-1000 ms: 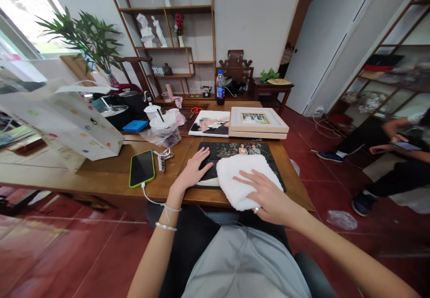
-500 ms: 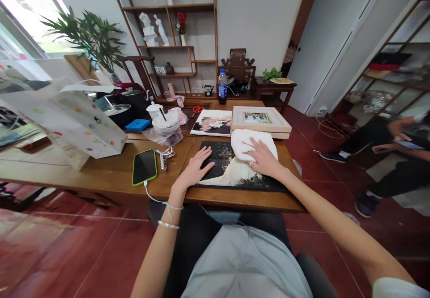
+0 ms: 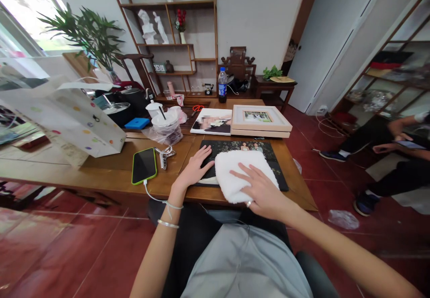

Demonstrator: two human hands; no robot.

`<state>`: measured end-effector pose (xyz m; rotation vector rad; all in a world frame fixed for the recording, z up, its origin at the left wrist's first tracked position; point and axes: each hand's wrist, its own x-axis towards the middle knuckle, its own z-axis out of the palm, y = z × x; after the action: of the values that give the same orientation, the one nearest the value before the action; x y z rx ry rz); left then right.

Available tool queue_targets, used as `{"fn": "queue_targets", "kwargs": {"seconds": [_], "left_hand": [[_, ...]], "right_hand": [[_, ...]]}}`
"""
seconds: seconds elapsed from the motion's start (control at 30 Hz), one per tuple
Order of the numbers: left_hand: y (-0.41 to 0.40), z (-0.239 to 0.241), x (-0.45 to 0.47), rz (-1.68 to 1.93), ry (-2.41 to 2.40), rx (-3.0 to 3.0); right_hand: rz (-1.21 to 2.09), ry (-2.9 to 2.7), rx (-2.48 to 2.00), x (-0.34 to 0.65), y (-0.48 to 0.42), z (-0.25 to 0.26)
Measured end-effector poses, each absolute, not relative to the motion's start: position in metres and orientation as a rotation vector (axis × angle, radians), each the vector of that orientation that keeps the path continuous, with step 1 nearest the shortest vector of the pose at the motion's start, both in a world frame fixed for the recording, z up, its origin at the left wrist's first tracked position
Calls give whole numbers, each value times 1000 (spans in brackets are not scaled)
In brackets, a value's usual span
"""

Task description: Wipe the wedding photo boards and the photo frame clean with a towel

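Observation:
A dark photo print (image 3: 231,145) showing two people lies flat on the wooden table in front of me. My left hand (image 3: 197,166) rests on its left edge, fingers stretched out and holding nothing. A folded white towel (image 3: 231,172) covers the lower middle of the print and reaches its near edge. My right hand (image 3: 258,186) lies flat on the towel with its fingers spread, pressing on it rather than gripping it.
Behind the print are a light framed picture (image 3: 260,120) and a white-edged photo panel (image 3: 212,122). To the left lie a charging phone (image 3: 144,166), a bagged cup (image 3: 166,128) and a paper bag (image 3: 83,123). A seated person (image 3: 379,139) is at the right.
My right hand and the towel have moved toward me and slightly left, from the print's upper part to its near edge. The two people in the print now show. My left hand has stayed still.

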<state>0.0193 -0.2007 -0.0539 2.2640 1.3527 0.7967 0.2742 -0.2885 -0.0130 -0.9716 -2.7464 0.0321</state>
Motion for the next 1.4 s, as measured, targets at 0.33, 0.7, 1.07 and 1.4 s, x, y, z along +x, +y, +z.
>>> {"fn": "queue_targets", "kwargs": {"seconds": [0.33,0.7,1.07,1.4], "left_hand": [[-199,-57,19,824,1348,2268],[-197,-58,19,810,1351,2263],[-195,-59,17,789,1338,2273],[-197,-60,16,790,1337,2260]], "right_hand": [[-58,-2594,-1155,294,-175,-16],[-34,-2690,-1061,267,-235,-11],[162,-2742,-868,285,-274,-5],[30,-2456,-1288,275,-167,-17]]}}
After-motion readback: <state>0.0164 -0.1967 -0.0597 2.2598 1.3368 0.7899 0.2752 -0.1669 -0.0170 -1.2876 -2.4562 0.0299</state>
